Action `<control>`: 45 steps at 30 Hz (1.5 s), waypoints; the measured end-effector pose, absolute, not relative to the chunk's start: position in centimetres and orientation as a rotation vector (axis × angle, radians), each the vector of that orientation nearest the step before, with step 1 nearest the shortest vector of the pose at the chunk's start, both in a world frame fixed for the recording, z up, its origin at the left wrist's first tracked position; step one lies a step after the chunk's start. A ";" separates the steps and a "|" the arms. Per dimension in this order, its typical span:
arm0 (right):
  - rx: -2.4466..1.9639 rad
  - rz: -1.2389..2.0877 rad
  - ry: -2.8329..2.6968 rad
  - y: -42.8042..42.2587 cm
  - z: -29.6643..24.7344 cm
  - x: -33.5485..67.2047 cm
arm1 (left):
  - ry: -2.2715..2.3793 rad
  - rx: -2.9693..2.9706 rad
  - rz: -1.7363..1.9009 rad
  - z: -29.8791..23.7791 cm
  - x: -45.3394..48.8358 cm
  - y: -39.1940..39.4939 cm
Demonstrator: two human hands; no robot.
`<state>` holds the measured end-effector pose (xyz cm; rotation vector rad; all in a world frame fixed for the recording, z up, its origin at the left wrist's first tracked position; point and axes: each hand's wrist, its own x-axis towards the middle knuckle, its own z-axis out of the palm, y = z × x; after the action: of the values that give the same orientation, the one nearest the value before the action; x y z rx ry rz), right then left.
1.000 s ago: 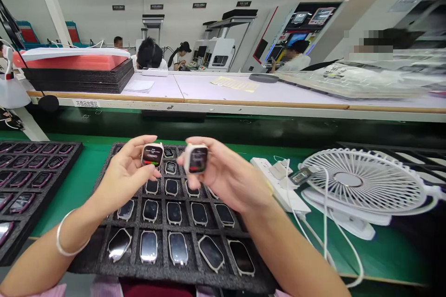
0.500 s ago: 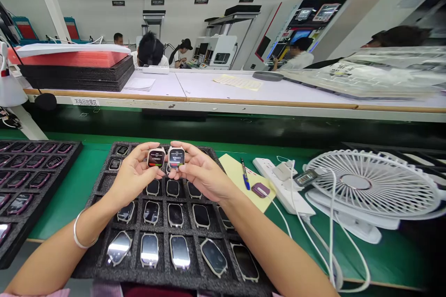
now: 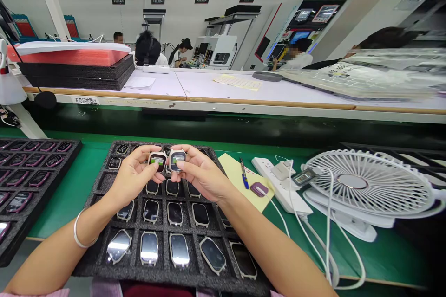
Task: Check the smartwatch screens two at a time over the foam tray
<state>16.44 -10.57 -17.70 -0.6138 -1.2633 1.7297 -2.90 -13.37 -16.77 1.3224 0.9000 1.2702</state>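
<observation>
Side by side above a black foam tray (image 3: 162, 228), my two hands each hold a smartwatch case without a strap. My left hand (image 3: 134, 171) is closed on the left smartwatch (image 3: 156, 161), its thumb on the lit screen. The right smartwatch (image 3: 178, 158) is gripped by my right hand (image 3: 202, 171), whose thumb also rests on the screen. Both screens show a green patch. In the tray's compartments under my hands lie several more silver-framed smartwatches (image 3: 174, 214) with dark screens, some tilted; my forearms cover part of the tray.
At left is another foam tray (image 3: 45, 195) with purple-framed watches. To the right are a yellow sheet (image 3: 228, 164), a pen (image 3: 244, 174), a purple charger pad (image 3: 259, 189), a white power strip (image 3: 278, 185), loose cables and a white fan (image 3: 365, 185). A shelf (image 3: 209, 95) runs across; people sit beyond.
Both screens have switched from dark pages with text and a red-green strip to ones with a green patch. My left thumb has come onto its screen. Both hands stay in place.
</observation>
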 end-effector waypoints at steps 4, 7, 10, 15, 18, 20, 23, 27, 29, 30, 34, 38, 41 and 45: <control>-0.616 1.724 -1.265 -10.6 -17.7 16.5 | 0.891 1.311 1.270 -16.7 -2.9 -13.4; -0.627 1.723 -1.258 -10.5 -17.7 16.4 | 0.906 1.312 1.263 -16.6 -2.9 -13.3; -0.655 1.734 -1.243 -10.5 -17.9 16.2 | 0.940 1.330 1.251 -16.7 -2.9 -13.3; -0.676 1.744 -1.236 -10.3 -18.3 16.1 | 0.950 1.355 1.237 -16.9 -3.0 -13.2; -0.675 1.747 -1.235 -10.4 -18.4 16.2 | 0.951 1.334 1.230 -17.0 -3.0 -13.1; -0.675 1.746 -1.235 -10.4 -18.5 16.2 | 0.950 1.322 1.228 -16.9 -2.9 -13.1; -0.676 1.748 -1.229 -10.4 -18.5 16.3 | 0.947 1.310 1.225 -16.9 -2.9 -13.1; -0.671 1.755 -1.222 -10.4 -18.5 16.3 | 0.941 1.296 1.226 -16.9 -2.9 -13.2; -0.674 1.759 -1.219 -10.4 -18.5 16.3 | 0.938 1.286 1.223 -16.9 -2.9 -13.2; -0.673 1.761 -1.219 -10.4 -18.5 16.3 | 0.938 1.283 1.220 -16.8 -2.9 -13.2; -0.668 1.756 -1.227 -10.5 -18.4 16.4 | 0.924 1.275 1.221 -16.8 -2.9 -13.1; -0.661 1.761 -1.235 -10.5 -18.3 16.4 | 0.897 1.267 1.224 -16.9 -2.9 -13.2; -0.659 1.762 -1.237 -10.5 -18.4 16.5 | 0.875 1.256 1.225 -17.1 -3.0 -13.2; -0.647 1.768 -1.224 -10.5 -18.4 16.5 | 0.848 1.236 1.223 -17.1 -2.9 -13.3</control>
<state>16.45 -10.54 -18.35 -0.6466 -1.2244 1.7679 -2.93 -13.27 -17.12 1.2357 0.8478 1.2231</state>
